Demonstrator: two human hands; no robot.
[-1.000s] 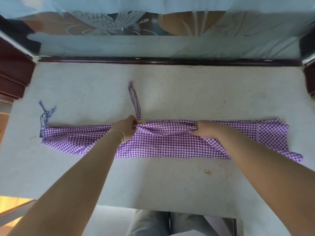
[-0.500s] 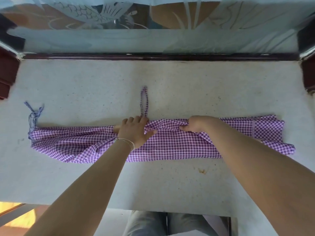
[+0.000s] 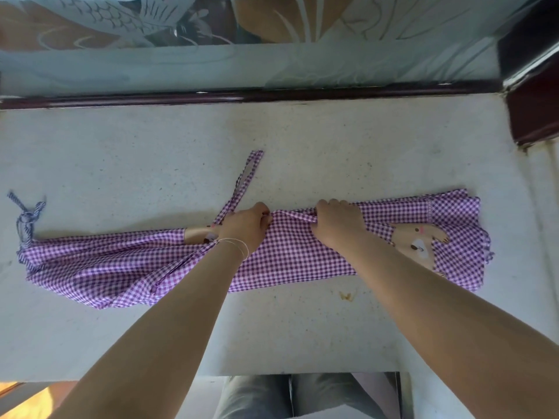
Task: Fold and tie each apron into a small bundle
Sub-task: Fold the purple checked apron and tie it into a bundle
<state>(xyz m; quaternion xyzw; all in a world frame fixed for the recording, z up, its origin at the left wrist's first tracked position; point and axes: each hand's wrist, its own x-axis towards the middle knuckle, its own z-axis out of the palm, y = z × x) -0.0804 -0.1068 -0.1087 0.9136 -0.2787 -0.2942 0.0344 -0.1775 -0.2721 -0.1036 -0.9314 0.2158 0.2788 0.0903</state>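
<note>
Purple-checked, one apron [image 3: 296,255] lies on one table [image 3: 121,152], left hand [image 3: 245,226] and right hand [image 3: 338,222] each gripping its top fold.

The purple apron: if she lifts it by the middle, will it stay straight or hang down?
The apron would probably sag at both ends; it lies limp, in soft creases, on the table. It looks thin, so likely light. The strap would probably dangle. Both the left hand and the right hand grip bunched cloth, so it gathers easily.

Bare forearms, thin silver bangles [image 3: 239,247] on the left wrist, grey trousers [image 3: 260,397] below.
</note>
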